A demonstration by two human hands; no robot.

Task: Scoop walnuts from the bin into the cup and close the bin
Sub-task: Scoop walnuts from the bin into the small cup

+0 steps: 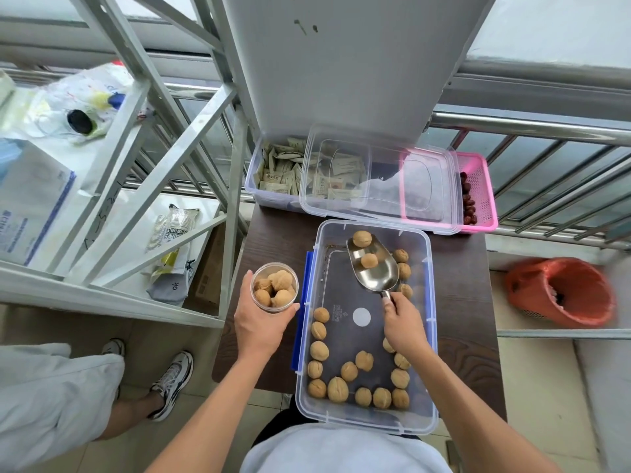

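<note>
Right hand (404, 324) fingers clamp the scoop (373, 266), bowl pointing away; left hand (261, 320) grips the cup (274, 287).

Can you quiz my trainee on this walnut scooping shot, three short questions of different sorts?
1. True or false: the cup is empty.
2. Which hand holds the metal scoop: A left, B right?
3. Fill in: the clear lid lies behind the ____.

Key
1. False: walnuts fill the cup, held by the left hand.
2. B: the right hand grips its handle; two walnuts sit in it.
3. Bin, which is open.
</note>
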